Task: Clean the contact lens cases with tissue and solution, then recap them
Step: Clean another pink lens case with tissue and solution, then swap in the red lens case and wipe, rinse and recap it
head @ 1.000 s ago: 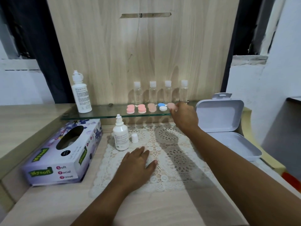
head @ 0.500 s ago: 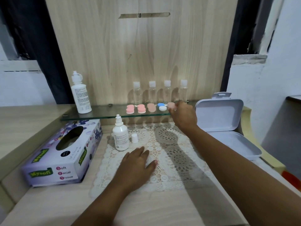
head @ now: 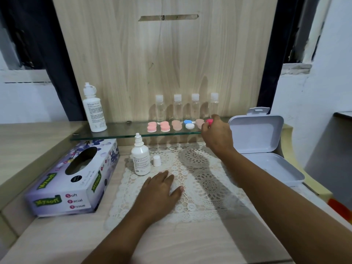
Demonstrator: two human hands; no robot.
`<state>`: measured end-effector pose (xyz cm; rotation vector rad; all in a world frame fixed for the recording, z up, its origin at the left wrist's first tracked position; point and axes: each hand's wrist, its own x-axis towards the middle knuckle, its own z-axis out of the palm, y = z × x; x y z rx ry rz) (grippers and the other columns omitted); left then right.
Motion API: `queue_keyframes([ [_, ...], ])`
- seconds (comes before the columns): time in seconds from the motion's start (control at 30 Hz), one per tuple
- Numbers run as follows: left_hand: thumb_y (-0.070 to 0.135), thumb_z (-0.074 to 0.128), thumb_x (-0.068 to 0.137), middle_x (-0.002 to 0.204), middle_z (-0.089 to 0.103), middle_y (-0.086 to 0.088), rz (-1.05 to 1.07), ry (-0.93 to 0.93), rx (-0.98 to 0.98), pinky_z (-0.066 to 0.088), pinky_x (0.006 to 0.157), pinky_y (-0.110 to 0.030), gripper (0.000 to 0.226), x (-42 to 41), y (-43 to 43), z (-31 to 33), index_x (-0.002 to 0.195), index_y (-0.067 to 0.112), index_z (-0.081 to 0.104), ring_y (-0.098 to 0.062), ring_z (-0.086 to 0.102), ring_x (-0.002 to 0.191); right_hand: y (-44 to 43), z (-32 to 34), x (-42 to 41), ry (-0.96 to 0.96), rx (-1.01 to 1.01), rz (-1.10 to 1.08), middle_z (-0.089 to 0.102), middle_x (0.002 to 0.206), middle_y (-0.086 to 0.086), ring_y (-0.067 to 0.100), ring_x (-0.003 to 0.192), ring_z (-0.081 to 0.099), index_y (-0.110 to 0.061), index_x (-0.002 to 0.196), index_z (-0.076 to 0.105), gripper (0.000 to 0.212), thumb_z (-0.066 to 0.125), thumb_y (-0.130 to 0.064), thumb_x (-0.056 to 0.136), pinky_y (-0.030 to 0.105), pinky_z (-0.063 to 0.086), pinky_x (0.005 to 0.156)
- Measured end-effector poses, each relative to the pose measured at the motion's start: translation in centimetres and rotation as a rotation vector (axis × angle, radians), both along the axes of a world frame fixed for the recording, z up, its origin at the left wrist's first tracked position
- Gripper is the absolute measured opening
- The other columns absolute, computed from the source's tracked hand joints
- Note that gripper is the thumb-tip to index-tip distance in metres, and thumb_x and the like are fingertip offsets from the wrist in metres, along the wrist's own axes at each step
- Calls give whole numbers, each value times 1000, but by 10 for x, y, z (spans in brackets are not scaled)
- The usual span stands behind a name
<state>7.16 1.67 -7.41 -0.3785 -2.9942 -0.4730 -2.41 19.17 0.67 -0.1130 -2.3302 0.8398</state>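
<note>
1. On the glass shelf (head: 114, 133), at twelve o'clock from the lace mat (head: 200, 187), the contact lens cases (head: 165, 126) lie in a row.
2. At one o'clock, the right hand (head: 217, 134) pinches a bright pink case (head: 209, 121) at the row's end, fingers curled.
3. The left hand (head: 160, 189) rests flat on the mat, fingers straight, holding nothing.
4. The solution bottle (head: 140, 159) stands at eleven o'clock of that hand, and the tissue box (head: 74, 180) lies at nine.

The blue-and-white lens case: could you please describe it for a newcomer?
Find the glass shelf on the wooden panel. In its row of lens cases, the blue-and-white case sits fourth from left; its neighbours are pink.
</note>
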Motion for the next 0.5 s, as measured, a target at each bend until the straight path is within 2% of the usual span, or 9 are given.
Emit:
queue_keyframes([
  [0.13,51,31,96,157,15,1,1,0,-9,9,118,-34,60,0,0,0,147,20,25,-13,11,144,4,2,-1,-99,-24,-42,63,103,19,37,92,60,0,109,53,24,45,-11,90,33,43,70],
  [0.23,51,31,96,157,15,1,1,2,-4,9,118,-34,60,0,0,0,147,20,25,-13,11,144,6,1,-3,-148,-3,-29,67,91,18,35,81,65,-2,100,61,23,42,-2,87,37,53,72],
  [0.3,50,31,96,157,16,1,-1,8,-2,9,118,-35,59,0,0,0,147,19,26,-13,11,143,7,-2,-5,-153,0,-18,68,89,19,35,81,66,-2,100,63,25,42,0,87,41,55,74],
  [0.5,50,32,97,157,16,1,-7,16,-6,10,118,-33,59,1,0,1,147,19,26,-13,12,143,11,-5,-10,-163,-40,-55,67,90,23,37,79,66,4,97,54,17,40,2,87,41,54,71],
])
